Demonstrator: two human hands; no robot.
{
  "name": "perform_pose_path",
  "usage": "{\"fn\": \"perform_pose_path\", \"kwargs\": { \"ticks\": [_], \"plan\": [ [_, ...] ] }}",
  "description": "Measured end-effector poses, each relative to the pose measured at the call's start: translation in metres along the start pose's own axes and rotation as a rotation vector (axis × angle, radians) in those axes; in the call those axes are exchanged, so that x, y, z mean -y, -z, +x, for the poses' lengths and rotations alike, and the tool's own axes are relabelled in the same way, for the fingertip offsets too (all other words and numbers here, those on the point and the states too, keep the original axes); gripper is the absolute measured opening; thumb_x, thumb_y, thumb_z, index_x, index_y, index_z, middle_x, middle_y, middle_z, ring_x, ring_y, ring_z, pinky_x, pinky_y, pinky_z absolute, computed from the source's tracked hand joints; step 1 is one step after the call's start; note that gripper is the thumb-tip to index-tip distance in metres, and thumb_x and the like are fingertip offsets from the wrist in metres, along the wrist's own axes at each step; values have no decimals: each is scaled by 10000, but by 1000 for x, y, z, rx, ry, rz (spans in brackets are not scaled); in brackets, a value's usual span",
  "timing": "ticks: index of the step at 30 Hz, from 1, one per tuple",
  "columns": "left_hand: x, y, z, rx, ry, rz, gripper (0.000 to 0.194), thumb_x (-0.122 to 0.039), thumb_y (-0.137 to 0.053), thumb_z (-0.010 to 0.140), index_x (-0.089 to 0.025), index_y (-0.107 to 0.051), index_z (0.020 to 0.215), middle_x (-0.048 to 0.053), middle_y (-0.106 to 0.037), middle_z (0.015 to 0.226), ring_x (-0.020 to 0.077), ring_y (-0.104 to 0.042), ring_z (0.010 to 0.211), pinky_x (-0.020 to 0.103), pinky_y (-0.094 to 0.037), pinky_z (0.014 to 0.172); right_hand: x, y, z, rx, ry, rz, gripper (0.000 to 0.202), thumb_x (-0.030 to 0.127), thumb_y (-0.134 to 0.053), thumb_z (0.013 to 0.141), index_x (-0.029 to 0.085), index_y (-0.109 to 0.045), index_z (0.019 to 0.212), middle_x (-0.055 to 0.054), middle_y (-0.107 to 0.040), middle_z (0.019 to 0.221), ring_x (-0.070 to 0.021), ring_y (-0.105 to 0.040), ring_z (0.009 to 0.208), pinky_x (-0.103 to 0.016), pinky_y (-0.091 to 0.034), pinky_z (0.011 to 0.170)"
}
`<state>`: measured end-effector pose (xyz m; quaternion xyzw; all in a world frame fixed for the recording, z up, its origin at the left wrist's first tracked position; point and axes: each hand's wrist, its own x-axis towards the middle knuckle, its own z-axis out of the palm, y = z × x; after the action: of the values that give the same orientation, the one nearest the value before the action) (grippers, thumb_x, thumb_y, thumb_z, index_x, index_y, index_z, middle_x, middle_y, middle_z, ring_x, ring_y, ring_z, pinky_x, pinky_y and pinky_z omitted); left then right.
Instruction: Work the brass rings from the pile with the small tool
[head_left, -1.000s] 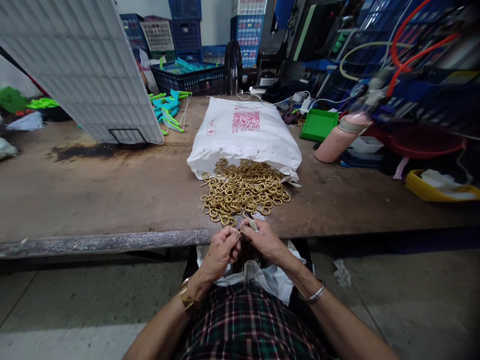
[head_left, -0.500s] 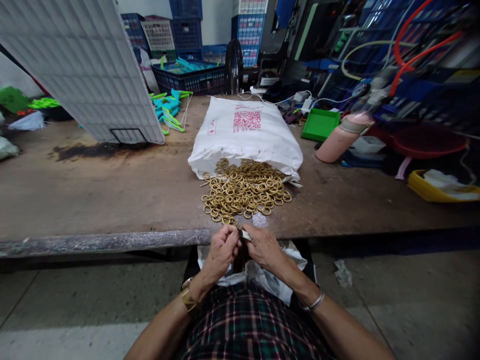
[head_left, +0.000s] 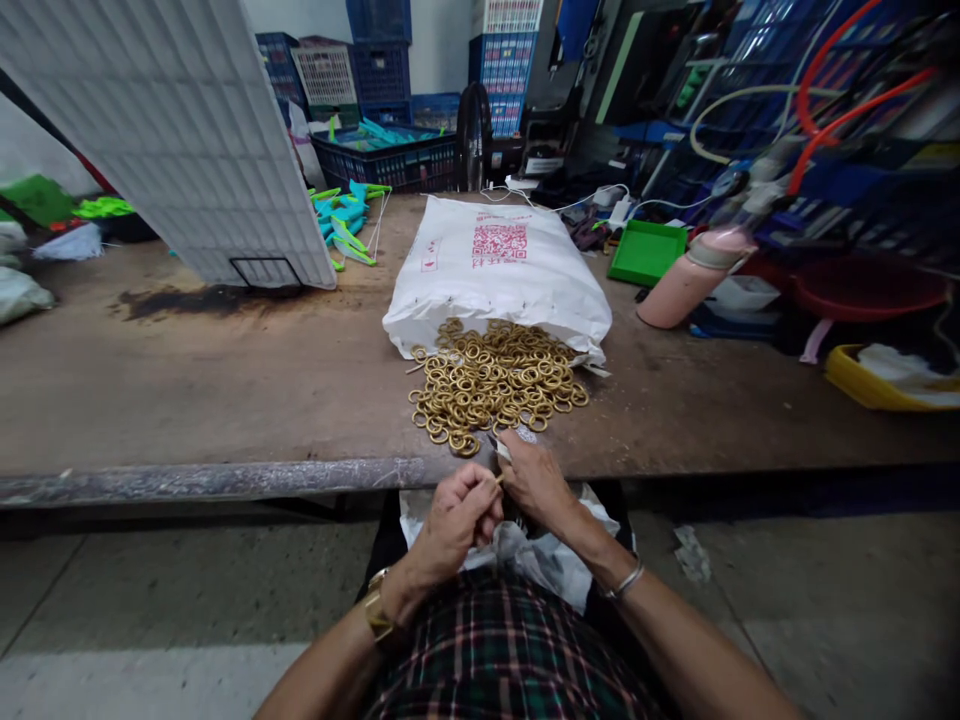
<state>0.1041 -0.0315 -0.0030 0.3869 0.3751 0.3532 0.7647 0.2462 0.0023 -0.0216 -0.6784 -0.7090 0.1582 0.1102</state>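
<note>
Gold rings (head_left: pixel 495 390), head view: heaped on table (head_left: pixel 690 410) at open mouth of white sack (head_left: pixel 442 270), some inside. Left hand (head_left: pixel 456 515) pinches small gold piece (head_left: pixel 500 480) between fingertips; right hand (head_left: pixel 541 482), just beside, has fingers curled round pale tool (head_left: pixel 502 452).

Left fingers (head_left: pixel 484 492) pinch a golden piece (head_left: pixel 499 480), right fingers (head_left: pixel 516 446) grip a small pale tool (head_left: pixel 503 453) near heaped rings (head_left: pixel 487 390).

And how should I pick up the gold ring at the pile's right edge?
Perhaps pinch that gold ring by its right rim, coming from the right: the round rim juts free there, while the pile crowds its left.
</note>
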Motion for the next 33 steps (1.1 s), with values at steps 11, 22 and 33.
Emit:
{"fn": "perform_pose_path", "kwargs": {
  "ticks": [11,22,33],
  "plan": [
    [1,19,6,-97,47,-299,253,-327,-637,684,-166,-507,830,8,-597,688,68,-474,444,157,-308,354,24,-8,15,-26,15,-11,157,243,-421,831,206,-538,928,-40,-644,743,-151,-557,621,-256,-228,537],
    [-1,31,16,-172,82,-439,235,-279,-689,655,-138,-508,708,15,-572,712,106,-574,624,143,-367,402,9,-7,25,-104,-33,257,146,249,-425,795,194,-504,685,10,-523,600,-109,-422,542,-227,-249,526],
    [-12,21,38,-188,0,-243,308,-319,-720,602,-157,-517,768,-30,-515,651,84,-536,551,153,-359,402,-13,1,30,-252,-148,562,101,280,-457,678,192,-506,663,37,-485,570,-104,-411,547,-218,-306,539]
  ]
}}
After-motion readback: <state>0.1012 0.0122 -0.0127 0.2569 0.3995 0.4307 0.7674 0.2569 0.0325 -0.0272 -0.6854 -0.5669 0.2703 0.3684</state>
